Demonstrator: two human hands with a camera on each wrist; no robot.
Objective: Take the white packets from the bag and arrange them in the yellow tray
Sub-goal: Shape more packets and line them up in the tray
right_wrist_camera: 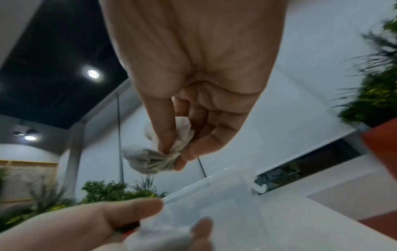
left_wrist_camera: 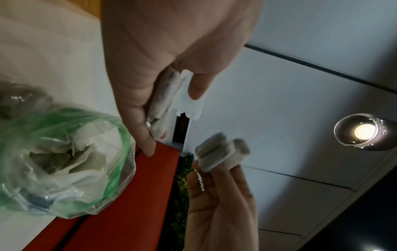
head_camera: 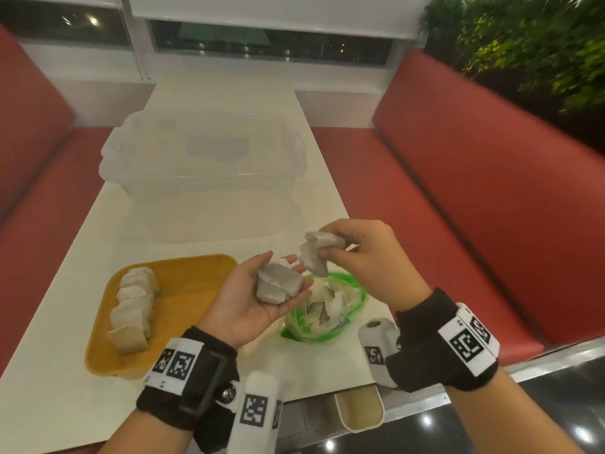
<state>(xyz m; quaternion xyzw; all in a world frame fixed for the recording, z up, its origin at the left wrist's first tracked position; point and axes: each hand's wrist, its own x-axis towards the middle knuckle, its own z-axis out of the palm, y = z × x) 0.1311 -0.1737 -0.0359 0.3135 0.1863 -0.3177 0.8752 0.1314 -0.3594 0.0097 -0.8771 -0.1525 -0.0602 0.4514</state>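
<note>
My left hand (head_camera: 283, 268) lies palm up over the table with a couple of white packets (head_camera: 278, 285) resting on its straight fingers. Just right of it and a little higher, my right hand (head_camera: 327, 244) pinches a crumpled bunch of white packets (head_camera: 315, 258) between thumb and fingertips (right_wrist_camera: 165, 149). Below both hands the clear bag with a green rim (head_camera: 352, 290) sits open on the table with more packets (left_wrist_camera: 71, 163) inside. The yellow tray (head_camera: 183, 309) lies to the left. A row of several white packets (head_camera: 134, 309) stands along its left side.
A large clear plastic tub (head_camera: 203, 165) stands behind the tray on the white table (head_camera: 52, 404). Red benches (head_camera: 491, 208) run along both sides. The table's near edge is just below my wrists. Green plants (head_camera: 540, 44) fill the far right.
</note>
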